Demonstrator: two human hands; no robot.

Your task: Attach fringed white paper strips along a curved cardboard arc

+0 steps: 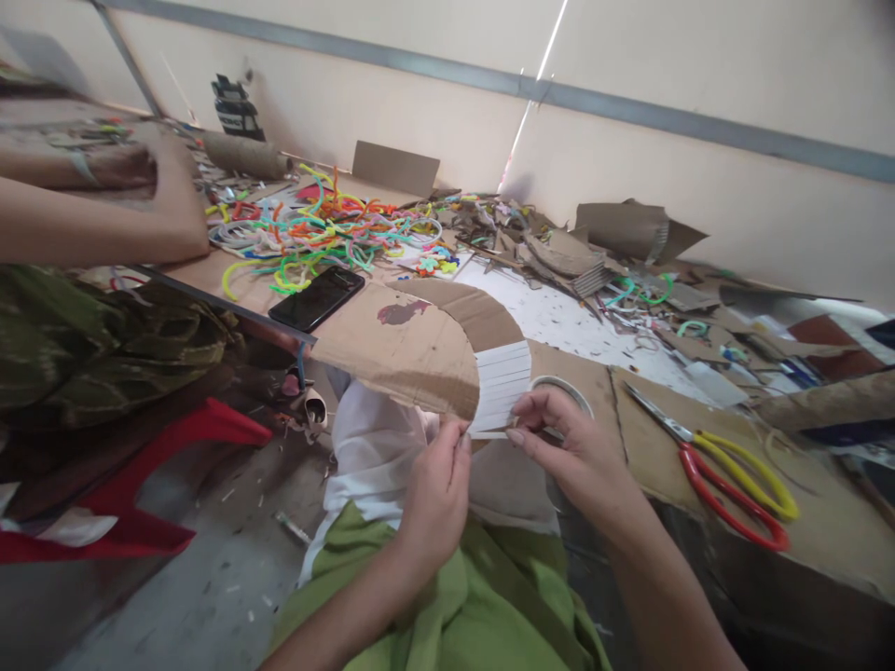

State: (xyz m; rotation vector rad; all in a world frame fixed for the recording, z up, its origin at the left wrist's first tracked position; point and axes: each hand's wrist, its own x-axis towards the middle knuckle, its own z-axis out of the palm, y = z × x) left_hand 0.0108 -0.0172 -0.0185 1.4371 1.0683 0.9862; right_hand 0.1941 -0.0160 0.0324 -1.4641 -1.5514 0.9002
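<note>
A curved cardboard piece lies at the table's near edge, with white paper strips side by side across part of it. Below them, my left hand pinches the left end of the lowest white strip near the cardboard's edge. The fingers of my right hand are closed on the right end of that same strip. Behind my right fingers sits a roll of tape, partly hidden. A rounded cardboard sheet with a dark stain lies left of the strips.
Scissors with red and yellow handles lie at right. A black phone rests left, near colourful pipe cleaners. Cardboard scraps pile up along the wall. Another person's arm leans on the table at left, above a red chair.
</note>
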